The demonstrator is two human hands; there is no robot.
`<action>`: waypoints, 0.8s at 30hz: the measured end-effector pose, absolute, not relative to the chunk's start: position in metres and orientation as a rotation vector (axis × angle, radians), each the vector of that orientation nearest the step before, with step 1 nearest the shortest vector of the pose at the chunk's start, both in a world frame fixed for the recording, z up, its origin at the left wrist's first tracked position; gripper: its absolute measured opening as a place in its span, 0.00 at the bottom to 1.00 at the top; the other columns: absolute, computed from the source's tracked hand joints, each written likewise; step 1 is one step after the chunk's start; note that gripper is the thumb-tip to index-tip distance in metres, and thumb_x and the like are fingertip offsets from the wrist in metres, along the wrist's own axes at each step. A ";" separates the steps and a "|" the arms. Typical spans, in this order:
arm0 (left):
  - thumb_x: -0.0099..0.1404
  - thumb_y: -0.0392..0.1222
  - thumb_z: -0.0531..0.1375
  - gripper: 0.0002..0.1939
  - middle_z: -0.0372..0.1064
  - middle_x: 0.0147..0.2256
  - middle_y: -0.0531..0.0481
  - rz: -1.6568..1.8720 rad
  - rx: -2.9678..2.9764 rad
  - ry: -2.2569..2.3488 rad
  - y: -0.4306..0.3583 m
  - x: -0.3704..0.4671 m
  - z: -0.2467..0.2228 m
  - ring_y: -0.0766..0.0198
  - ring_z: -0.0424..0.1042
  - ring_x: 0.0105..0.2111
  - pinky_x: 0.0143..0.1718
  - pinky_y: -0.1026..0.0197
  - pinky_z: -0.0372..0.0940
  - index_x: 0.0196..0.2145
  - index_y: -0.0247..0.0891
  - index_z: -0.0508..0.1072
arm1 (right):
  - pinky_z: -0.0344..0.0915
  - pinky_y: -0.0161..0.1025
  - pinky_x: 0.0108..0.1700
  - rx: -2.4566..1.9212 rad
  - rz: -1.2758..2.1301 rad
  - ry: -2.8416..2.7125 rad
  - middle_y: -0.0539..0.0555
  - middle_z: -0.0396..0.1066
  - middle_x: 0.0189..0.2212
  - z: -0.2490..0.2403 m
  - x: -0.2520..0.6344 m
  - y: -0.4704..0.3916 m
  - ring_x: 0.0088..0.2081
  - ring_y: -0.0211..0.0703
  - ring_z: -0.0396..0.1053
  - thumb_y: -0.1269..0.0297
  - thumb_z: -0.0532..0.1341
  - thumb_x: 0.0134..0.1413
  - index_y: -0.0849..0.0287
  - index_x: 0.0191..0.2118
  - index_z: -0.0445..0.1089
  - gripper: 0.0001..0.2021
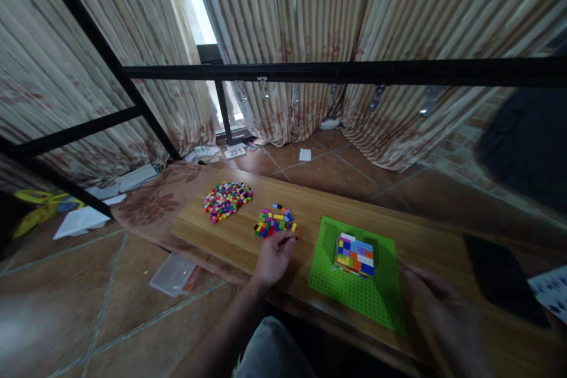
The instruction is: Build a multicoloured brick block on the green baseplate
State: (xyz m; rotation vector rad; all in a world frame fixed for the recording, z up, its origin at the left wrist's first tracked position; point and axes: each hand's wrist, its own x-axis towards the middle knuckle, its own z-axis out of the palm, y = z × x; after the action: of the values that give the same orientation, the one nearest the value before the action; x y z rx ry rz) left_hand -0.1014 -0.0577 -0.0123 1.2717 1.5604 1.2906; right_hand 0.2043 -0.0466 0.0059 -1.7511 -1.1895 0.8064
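My left hand (275, 256) is closed in a pinch at the near edge of a small loose group of toy building bricks (271, 225); whatever lies between its fingertips is too small to make out. To its right, a green baseplate (322, 266) lies on the wooden board. A multicoloured block of stacked bricks (355, 255) stands on that plate. My right hand (447, 307) is just beyond the plate's right edge, blurred, its fingers pointing toward the plate. Blur hides whether it holds anything.
A larger heap of small bricks (227, 199) sits at the board's (208, 233) left end. At the right lie a dark flat object (502, 277) and a printed sheet (551, 286). A clear plastic container (173, 274) rests on the floor. Black metal bars (301, 72) cross beyond the board.
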 end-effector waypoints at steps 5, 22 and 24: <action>0.59 0.42 0.59 0.10 0.76 0.35 0.48 1.385 1.164 1.709 -0.065 -0.137 -0.018 0.60 0.73 0.36 0.40 0.61 0.66 0.37 0.37 0.77 | 0.67 0.54 0.52 -1.867 0.748 -1.225 0.56 0.79 0.37 0.008 0.215 -0.063 0.46 0.63 0.73 0.44 0.62 0.36 0.51 0.31 0.78 0.19; 0.46 0.28 0.58 0.12 0.76 0.31 0.44 0.564 2.059 1.988 0.024 -0.160 0.000 0.53 0.72 0.41 0.50 0.56 0.61 0.26 0.40 0.79 | 0.66 0.54 0.54 -1.945 0.867 -1.125 0.55 0.79 0.39 -0.010 0.227 -0.088 0.48 0.63 0.72 0.40 0.62 0.33 0.51 0.32 0.78 0.23; 0.46 0.28 0.59 0.10 0.76 0.30 0.42 0.540 2.061 1.998 0.026 -0.159 0.001 0.52 0.72 0.40 0.49 0.55 0.62 0.25 0.39 0.78 | 0.66 0.54 0.54 -1.965 0.874 -1.099 0.55 0.79 0.39 -0.009 0.227 -0.089 0.49 0.63 0.72 0.41 0.62 0.32 0.51 0.31 0.78 0.23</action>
State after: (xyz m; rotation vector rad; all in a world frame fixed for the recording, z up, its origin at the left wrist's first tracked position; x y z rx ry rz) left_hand -0.1595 0.0262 0.0007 2.0607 1.9979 0.5401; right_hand 0.2270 -0.0888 -0.0090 -1.9651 -1.0987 0.8744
